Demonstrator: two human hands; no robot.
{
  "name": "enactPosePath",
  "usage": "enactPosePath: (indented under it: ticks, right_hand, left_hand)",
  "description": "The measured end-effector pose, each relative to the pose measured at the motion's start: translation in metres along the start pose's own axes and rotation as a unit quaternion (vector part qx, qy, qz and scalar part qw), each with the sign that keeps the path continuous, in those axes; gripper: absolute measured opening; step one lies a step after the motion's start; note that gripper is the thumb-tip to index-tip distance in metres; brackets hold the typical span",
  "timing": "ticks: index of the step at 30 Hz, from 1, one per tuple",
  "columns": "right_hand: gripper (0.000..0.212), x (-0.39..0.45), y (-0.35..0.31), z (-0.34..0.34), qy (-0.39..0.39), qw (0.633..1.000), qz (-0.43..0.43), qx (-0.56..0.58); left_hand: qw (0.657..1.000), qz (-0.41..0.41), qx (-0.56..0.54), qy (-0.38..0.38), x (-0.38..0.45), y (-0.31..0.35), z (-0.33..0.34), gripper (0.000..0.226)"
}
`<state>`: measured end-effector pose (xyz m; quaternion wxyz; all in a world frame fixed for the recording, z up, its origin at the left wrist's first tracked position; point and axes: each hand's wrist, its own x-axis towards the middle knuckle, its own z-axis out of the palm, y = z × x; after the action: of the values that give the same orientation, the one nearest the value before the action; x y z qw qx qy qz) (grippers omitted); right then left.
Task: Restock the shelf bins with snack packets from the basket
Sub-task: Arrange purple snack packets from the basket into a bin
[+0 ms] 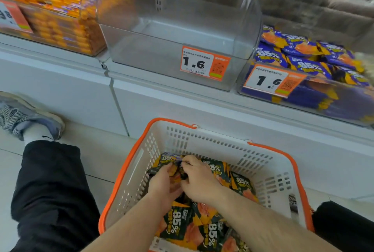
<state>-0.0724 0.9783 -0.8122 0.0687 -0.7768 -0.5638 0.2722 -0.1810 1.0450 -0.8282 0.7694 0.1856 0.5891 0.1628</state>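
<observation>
Both hands [182, 178] gripping snack packets [178, 225], inside white basket [202, 136]

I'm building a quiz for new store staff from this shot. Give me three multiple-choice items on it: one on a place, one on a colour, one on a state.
1. Where are both hands?
A. In the basket
B. In the middle bin
C. On the floor

2. What colour is the basket's rim?
A. Blue
B. Orange
C. Green

3. What state is the middle shelf bin in?
A. Piled full
B. Holding no packets
C. Tipped over

Key:
1. A: the left hand and right hand gather dark snack packets inside the basket.
2. B: an orange rim runs round the white walls.
3. B: the clear middle bin shows only its bare bottom above the 1.6 price tag, while the right bin holds purple packets.
</observation>
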Motion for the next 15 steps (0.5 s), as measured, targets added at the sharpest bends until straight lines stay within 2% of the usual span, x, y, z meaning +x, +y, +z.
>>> enactPosePath:
  ticks: [3,4,6,9,11,13,15]
  right_hand:
    - [0.052,-0.021,-0.002,-0.013,0.047,0.998,-0.027,0.012]
    - [0.051,-0.030,-0.002,-0.018,0.057,0.997,-0.045,0.015]
    - [0.044,-0.048,-0.001,-0.028,0.067,0.994,-0.090,0.006]
    - [0.025,-0.075,0.003,-0.047,0.121,0.984,-0.128,-0.012]
    - [0.016,-0.087,0.008,-0.063,0.203,0.974,-0.100,-0.007]
    - [0.024,-0.094,0.014,-0.078,0.283,0.956,-0.072,-0.017]
    - [0.043,-0.096,0.015,-0.093,0.304,0.951,-0.033,-0.053]
  left_hand:
    - [0.983,-0.083,-0.105,-0.122,-0.009,0.000,0.018,0.051]
    - [0.979,-0.092,-0.104,-0.148,-0.011,0.000,0.022,0.054]
    - [0.979,-0.080,-0.061,-0.176,-0.017,0.001,0.031,0.045]
    - [0.984,-0.006,0.001,-0.180,-0.027,0.002,0.047,0.022]
    - [0.982,0.085,0.028,-0.166,-0.039,0.005,0.057,0.025]
    - [0.969,0.157,0.048,-0.183,-0.059,0.011,0.066,0.029]
    - [0.953,0.201,0.064,-0.217,-0.081,0.016,0.075,0.030]
